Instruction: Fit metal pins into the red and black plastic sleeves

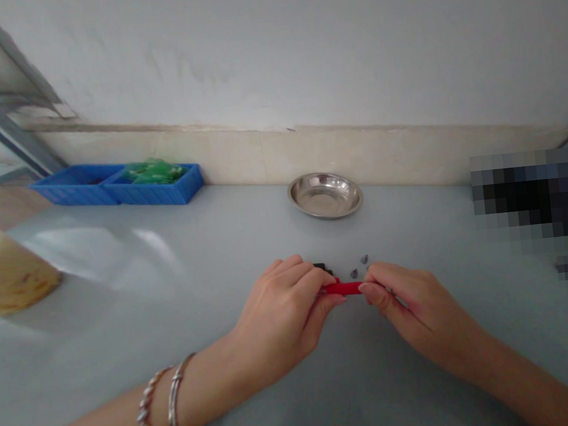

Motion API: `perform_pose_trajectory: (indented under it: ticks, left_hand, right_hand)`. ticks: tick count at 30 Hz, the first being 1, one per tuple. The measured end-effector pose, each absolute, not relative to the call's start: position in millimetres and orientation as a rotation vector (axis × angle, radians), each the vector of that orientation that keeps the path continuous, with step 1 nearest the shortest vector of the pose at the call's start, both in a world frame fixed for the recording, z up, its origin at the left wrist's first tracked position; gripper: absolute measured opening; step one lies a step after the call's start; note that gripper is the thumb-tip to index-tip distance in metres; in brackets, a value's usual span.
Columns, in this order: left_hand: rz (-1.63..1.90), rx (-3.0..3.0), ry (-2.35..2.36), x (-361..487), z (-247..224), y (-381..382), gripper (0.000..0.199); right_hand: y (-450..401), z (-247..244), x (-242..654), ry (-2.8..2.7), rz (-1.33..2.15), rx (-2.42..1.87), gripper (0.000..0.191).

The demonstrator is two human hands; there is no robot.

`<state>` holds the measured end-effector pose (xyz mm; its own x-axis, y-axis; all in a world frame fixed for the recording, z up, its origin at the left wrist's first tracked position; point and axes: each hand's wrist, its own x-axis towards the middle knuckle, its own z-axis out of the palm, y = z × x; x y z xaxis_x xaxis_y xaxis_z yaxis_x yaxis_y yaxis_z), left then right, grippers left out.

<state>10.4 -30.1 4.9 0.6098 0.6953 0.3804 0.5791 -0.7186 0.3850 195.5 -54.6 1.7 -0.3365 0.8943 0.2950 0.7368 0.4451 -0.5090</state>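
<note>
A slim red piece (344, 289) spans the gap between my two hands, low over the grey table. My left hand (290, 303) pinches its left end between thumb and fingers. At its right end, my right hand (407, 298) is closed on it with thumb and forefinger. Just beyond the red piece lie two small grey parts (354, 273). A black item (319, 266) shows partly behind my left fingers, and the rest of it is hidden.
A round metal dish (325, 196) stands near the wall. Joined blue trays (161, 193), one with green packets (155, 172), are at the back left. A container of yellowish contents (11, 273) is at the left edge. Pixelated dark shapes cover the right edge.
</note>
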Motion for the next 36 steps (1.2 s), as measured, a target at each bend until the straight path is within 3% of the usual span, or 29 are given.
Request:
perform_pose_trajectory:
  ticks: [12, 18, 36]
  left_hand:
    - [0.577, 2.652, 0.929, 12.3, 6.3, -30.6, 0.015]
    - [0.340, 2.695, 0.962, 11.8, 6.7, -29.3, 0.023]
    - [0.257, 2.687, 1.141, 10.9, 3.8, -23.5, 0.020]
  right_hand:
    - [-49.4, 12.7, 201.3, -2.122, 0.909, -1.369, 0.016]
    - [-51.1, 13.5, 201.8, -2.236, 0.902, -1.476, 0.013]
    - [-51.6, -0.5, 202.6, -2.483, 0.661, -1.352, 0.011]
